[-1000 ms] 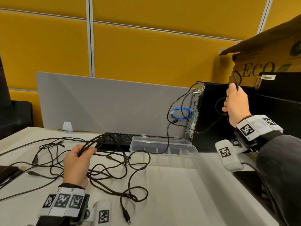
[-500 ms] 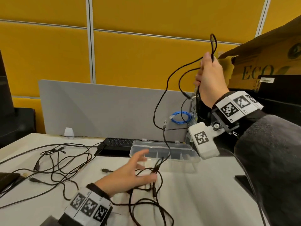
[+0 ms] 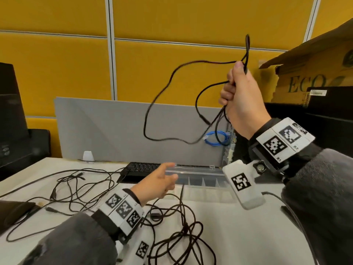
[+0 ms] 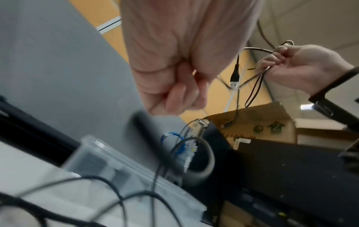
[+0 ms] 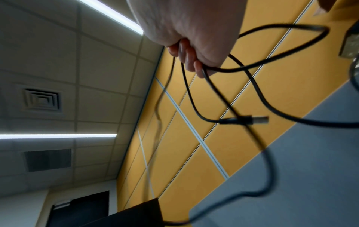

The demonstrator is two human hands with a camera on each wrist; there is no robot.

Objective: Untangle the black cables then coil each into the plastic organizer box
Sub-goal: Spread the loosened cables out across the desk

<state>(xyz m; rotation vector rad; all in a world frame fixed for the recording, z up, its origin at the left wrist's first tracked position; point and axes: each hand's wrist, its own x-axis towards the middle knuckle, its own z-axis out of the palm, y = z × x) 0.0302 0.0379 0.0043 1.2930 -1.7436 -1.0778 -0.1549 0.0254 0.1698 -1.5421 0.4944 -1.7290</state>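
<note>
Working above the white counter (image 3: 219, 236), complete the coil of the freed cable before lowering anything toward the clear plastic organizer box (image 3: 200, 180), which lies open at the back of the counter, just in front of the black keyboard (image 3: 141, 169) and beside the black computer tower (image 3: 244, 150). A tangle of black cables (image 3: 181, 232) lies on the counter nearer the body, apparently unsorted. The lifted cable (image 3: 152, 111) hangs in wide loops from the raised right hand (image 3: 242, 96), whose fingers (image 5: 186, 53) are curled round several gathered strands; its USB plug (image 5: 244, 120) dangles loose below. The left hand (image 3: 158, 182) hovers over the counter near the box; the head view shows it relaxed with fingers extended, and no cable can be seen in it. Bring the left hand up to catch the hanging slack, then feed even loops into the right-hand grip. Size each loop to fit one compartment. Secure the plug last so that the coil is less likely to spring apart when set down.
</note>
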